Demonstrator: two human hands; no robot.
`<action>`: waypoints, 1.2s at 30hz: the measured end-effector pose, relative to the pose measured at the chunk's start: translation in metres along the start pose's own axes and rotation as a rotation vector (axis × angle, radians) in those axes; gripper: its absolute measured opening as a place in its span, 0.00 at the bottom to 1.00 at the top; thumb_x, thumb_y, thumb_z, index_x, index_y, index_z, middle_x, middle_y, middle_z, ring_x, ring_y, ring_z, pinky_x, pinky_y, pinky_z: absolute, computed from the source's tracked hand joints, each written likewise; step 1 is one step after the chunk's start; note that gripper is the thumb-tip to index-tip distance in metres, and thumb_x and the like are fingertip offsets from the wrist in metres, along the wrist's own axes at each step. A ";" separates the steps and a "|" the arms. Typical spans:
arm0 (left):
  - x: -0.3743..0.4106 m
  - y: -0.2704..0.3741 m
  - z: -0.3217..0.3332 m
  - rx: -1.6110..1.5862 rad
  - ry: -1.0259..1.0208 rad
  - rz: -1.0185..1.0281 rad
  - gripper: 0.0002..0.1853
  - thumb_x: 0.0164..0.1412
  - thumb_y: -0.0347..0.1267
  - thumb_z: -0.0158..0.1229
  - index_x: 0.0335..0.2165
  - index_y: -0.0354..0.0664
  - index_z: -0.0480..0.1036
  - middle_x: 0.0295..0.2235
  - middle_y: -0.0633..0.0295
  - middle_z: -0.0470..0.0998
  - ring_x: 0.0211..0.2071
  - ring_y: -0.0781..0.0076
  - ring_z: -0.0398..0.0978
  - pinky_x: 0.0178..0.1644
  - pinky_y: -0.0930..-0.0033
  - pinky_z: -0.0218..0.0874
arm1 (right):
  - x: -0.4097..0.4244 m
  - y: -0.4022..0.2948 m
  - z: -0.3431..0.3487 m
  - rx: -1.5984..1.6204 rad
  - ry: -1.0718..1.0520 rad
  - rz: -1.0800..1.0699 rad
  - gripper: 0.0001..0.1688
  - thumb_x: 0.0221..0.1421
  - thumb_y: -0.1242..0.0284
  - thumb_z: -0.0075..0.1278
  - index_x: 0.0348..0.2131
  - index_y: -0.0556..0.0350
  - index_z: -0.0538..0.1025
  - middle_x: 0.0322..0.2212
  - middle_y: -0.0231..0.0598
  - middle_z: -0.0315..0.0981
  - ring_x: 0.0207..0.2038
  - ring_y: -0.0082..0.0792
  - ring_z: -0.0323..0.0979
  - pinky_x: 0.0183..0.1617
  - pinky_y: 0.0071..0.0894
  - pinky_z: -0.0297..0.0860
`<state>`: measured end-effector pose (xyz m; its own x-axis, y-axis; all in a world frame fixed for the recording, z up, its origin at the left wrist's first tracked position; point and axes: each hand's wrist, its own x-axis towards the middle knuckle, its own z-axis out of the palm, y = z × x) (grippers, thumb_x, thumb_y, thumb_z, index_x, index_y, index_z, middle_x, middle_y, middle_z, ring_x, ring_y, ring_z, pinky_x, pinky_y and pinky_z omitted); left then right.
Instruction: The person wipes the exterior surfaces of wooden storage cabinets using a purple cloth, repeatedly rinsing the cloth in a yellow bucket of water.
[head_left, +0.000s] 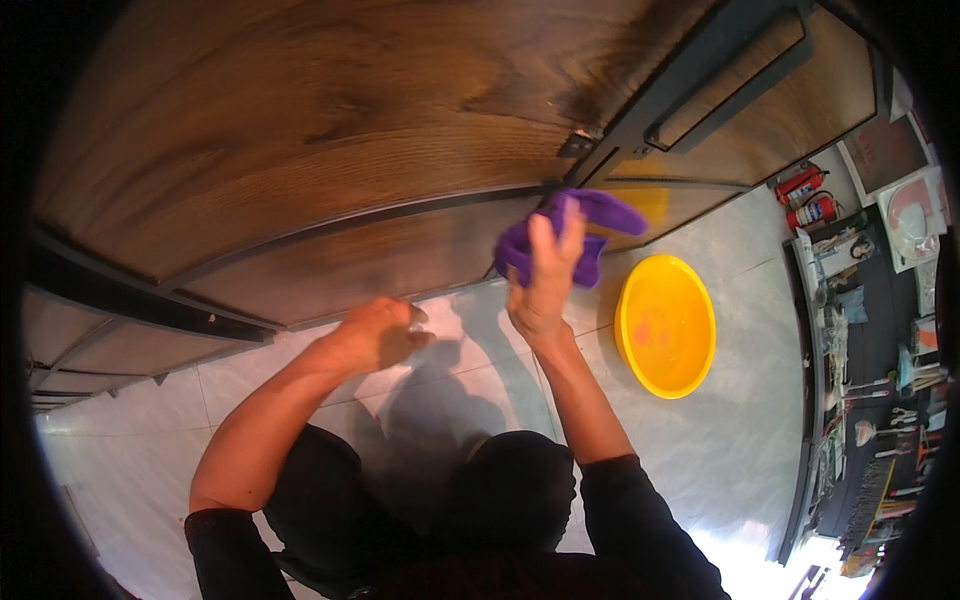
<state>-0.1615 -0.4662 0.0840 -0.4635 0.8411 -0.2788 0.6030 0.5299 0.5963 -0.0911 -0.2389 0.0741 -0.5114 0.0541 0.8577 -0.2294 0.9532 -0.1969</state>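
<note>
A purple cloth (517, 247), folded and draped, is in my right hand (551, 270). The cloth is up against the lower part of a wood-grain door (360, 112), beside its dark metal frame. My left hand (386, 334) hovers lower and to the left, in front of the bottom panel (367, 259), its fingers curled. Something pale shows near those fingertips, but blur hides whether it is held. To the right of the cloth, a yellow plastic basin (667, 326) stands on the floor.
The door's long dark handle (731, 82) is at upper right. Two red fire extinguishers (806, 199) stand by the wall beyond. Along the right runs a dark display rack (817, 360) with many hanging goods. Grey floor tiles (720, 450) lie below.
</note>
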 end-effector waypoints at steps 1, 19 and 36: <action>-0.001 0.008 -0.001 0.002 -0.062 0.022 0.15 0.59 0.37 0.58 0.42 0.40 0.77 0.40 0.49 0.79 0.44 0.49 0.75 0.47 0.57 0.66 | 0.012 0.001 0.012 -0.029 -0.039 -0.139 0.41 0.45 0.83 0.54 0.60 0.60 0.62 0.62 0.65 0.49 0.61 0.63 0.54 0.64 0.54 0.50; -0.036 0.015 0.001 0.034 -0.457 0.133 0.26 0.64 0.49 0.48 0.48 0.38 0.72 0.48 0.44 0.74 0.52 0.47 0.69 0.56 0.51 0.60 | 0.098 -0.077 0.030 -0.150 0.013 -0.266 0.53 0.40 0.87 0.55 0.64 0.61 0.51 0.63 0.71 0.41 0.66 0.69 0.41 0.68 0.56 0.42; -0.054 0.030 -0.009 0.081 -0.565 0.239 0.27 0.65 0.48 0.47 0.51 0.36 0.68 0.44 0.41 0.75 0.49 0.44 0.72 0.53 0.50 0.62 | 0.151 -0.075 0.003 -0.083 0.125 -0.095 0.43 0.58 0.77 0.46 0.66 0.62 0.45 0.68 0.56 0.30 0.70 0.58 0.28 0.70 0.51 0.30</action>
<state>-0.1237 -0.4969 0.1238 0.0932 0.8531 -0.5133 0.7054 0.3072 0.6388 -0.1535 -0.3028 0.2173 -0.3825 -0.0054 0.9239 -0.1998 0.9768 -0.0770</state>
